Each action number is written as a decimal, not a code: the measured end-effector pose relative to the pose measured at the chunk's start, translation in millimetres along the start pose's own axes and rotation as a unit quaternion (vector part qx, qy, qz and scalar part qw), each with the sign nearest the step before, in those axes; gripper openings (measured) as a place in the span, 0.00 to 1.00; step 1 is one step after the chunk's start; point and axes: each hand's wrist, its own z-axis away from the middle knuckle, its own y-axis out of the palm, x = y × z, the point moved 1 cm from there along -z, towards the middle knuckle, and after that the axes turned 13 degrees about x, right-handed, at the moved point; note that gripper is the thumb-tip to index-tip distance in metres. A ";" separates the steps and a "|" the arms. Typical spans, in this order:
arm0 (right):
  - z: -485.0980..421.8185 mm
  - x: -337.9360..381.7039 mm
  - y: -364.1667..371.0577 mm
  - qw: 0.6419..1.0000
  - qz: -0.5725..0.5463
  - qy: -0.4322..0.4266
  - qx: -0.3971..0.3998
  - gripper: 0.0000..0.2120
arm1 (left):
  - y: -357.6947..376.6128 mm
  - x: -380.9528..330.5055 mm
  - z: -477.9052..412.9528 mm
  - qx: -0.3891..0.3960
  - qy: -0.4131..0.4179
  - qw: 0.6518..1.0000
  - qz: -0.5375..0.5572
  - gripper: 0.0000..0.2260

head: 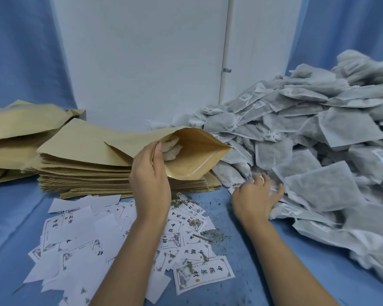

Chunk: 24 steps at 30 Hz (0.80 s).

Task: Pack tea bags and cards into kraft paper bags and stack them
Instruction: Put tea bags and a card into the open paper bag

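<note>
Kraft bag (197, 151), one, in left hand (150, 173); right hand (255, 195) grips tea bags (279, 210).

A blue cloth (263, 272) covers the counter, flecked with loose dried herb crumbs (210, 234). Behind stands a white wall (142, 62) with a white pipe (227, 40) held by a metal clamp (226, 70), flanked by blue curtains (20, 51).

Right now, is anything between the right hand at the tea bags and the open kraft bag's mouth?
Nothing visible. The right hand is in the tea bag pile, grip blurred. The kraft bag, pinched open by the left hand, has its mouth turned toward the pile; only blue cloth with loose tea crumbs lies between.
</note>
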 end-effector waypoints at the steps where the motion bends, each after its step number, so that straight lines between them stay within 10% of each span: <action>1: 0.1 -1.6 0.0 0.999 0.002 0.019 0.030 0.14 | -0.2 -0.1 -0.1 -0.001 -0.001 1.000 0.000 0.14; 14: -1.5 -13.5 -1.4 0.995 -0.087 -0.027 0.028 0.17 | -3.3 -1.5 -1.8 -0.005 -0.007 1.000 -0.003 0.13; 19: 19.0 17.1 -12.3 0.930 -0.280 -0.234 -0.056 0.26 | -3.5 -2.6 -2.4 -0.003 -0.005 1.000 -0.001 0.14; 24: 59.8 65.7 -1.5 0.855 -0.377 -0.323 0.150 0.16 | -4.8 -1.3 -3.9 -0.008 -0.010 1.000 -0.001 0.13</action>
